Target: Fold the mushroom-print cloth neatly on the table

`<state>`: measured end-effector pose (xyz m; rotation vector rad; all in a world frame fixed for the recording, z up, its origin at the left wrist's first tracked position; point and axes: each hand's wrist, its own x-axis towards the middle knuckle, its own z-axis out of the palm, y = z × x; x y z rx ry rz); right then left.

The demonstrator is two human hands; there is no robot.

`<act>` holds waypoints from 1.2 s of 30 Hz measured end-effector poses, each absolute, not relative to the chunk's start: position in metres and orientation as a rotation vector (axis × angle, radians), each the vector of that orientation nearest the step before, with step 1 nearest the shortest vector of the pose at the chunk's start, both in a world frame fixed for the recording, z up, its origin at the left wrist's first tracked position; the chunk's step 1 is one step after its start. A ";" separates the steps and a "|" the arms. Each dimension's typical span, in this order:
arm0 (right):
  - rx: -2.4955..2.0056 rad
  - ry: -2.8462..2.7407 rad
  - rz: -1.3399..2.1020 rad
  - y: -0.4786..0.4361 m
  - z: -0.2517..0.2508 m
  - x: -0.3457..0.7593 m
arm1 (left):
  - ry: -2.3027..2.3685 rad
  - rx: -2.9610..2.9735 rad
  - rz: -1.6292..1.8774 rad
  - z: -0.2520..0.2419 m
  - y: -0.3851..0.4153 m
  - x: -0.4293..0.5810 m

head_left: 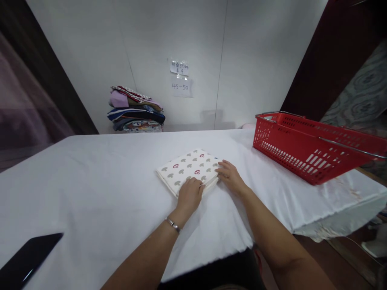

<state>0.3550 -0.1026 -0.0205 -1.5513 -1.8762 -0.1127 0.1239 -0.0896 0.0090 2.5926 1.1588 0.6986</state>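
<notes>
L hand (190, 193) curled on folded cloth (189, 166), grip unclear, R hand (229, 175) open at edge, red basket (302, 150) nearby

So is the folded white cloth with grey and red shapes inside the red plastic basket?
No, the folded white cloth lies on the white-covered table, apart from the red plastic basket.

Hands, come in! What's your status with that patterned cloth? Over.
Left hand curled on the folded cloth, near edge. Right hand flat at its right edge. Red basket off to the right, apart; nothing in the way.
</notes>
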 end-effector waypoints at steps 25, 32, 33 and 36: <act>-1.495 -1.891 -0.136 -0.104 -0.024 0.362 | 1.095 2.661 0.660 0.009 -0.090 0.122; -1.513 -1.856 0.010 -0.103 -0.024 0.362 | 1.069 2.785 0.618 0.010 -0.092 0.123; -1.518 -1.840 0.037 -0.103 -0.025 0.361 | 1.072 2.787 0.616 0.010 -0.093 0.123; -1.546 -1.779 0.121 -0.105 -0.024 0.360 | 1.068 2.794 0.612 0.010 -0.094 0.123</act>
